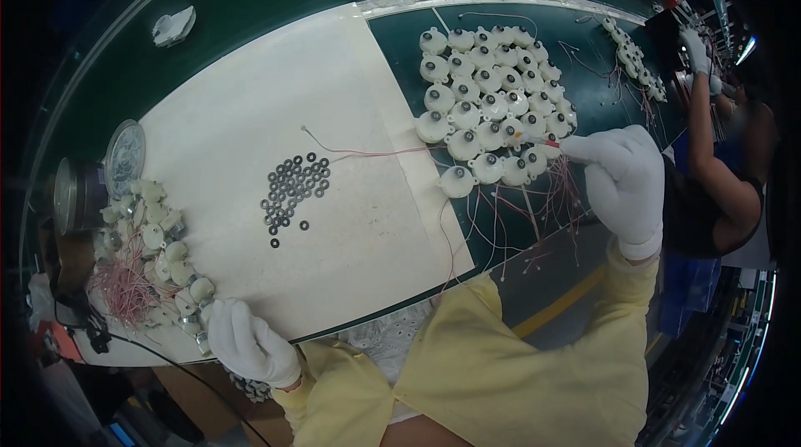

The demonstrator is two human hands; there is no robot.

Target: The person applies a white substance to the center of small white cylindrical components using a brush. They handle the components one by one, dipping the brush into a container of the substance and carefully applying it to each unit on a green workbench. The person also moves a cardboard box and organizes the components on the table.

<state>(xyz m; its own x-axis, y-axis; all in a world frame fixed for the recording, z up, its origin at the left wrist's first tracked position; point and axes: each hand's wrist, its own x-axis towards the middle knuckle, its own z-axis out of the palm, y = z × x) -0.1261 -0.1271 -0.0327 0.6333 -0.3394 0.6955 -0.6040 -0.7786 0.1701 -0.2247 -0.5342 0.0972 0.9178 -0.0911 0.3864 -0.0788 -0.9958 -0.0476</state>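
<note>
Round white parts (494,105) with dark knobs on top stood in close rows on the green tabletop (601,118) at the right of the head view, their thin wires (561,188) trailing toward the near edge. The right hand (622,188), in a white glove, was at the right side of these rows, its thumb and fingers clamped on a thin red stick (551,143) whose orange end reached over one of the parts; whether that end touched it could not be told. The left hand (250,347), also gloved, lay at the near edge with its fingers curled, just beside a heap of similar parts (158,238) and a tangle of pink wires (129,284); whether it gripped anything could not be told. Between the hands, small black rings (294,187) lay loosely clustered on a white sheet (225,122), and one pink wire ran across it from the rows. A clear round lid (125,155) leaned behind the heap. At far right, a co-worker's gloved hand (694,51) showed.
</note>
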